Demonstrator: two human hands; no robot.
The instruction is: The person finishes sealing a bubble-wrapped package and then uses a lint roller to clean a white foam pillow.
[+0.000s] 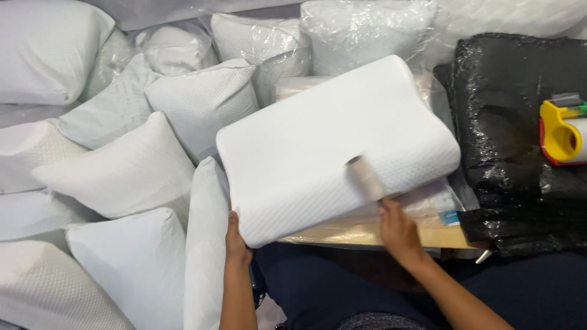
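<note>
Pillow (318, 140) — left hand (235, 235) grips near edge, right hand (397, 229) rolls lint roller (365, 177).

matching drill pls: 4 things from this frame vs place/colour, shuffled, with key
Things:
1. contoured pillow
2. lint roller
3. tape dispenser
4. plastic-wrapped bundle

Descriptions:
A. yellow and red, far right edge
B. black and glossy, at right
C. white, gripped at its near corner by the left hand
D. pale cylinder, held by the right hand, lying on the pillow

Pairs: 1-C, 2-D, 3-A, 4-B

Pillow stacks (122, 177) crowd left; black wrapped bundle (520, 134) blocks right; near edge open.
</note>
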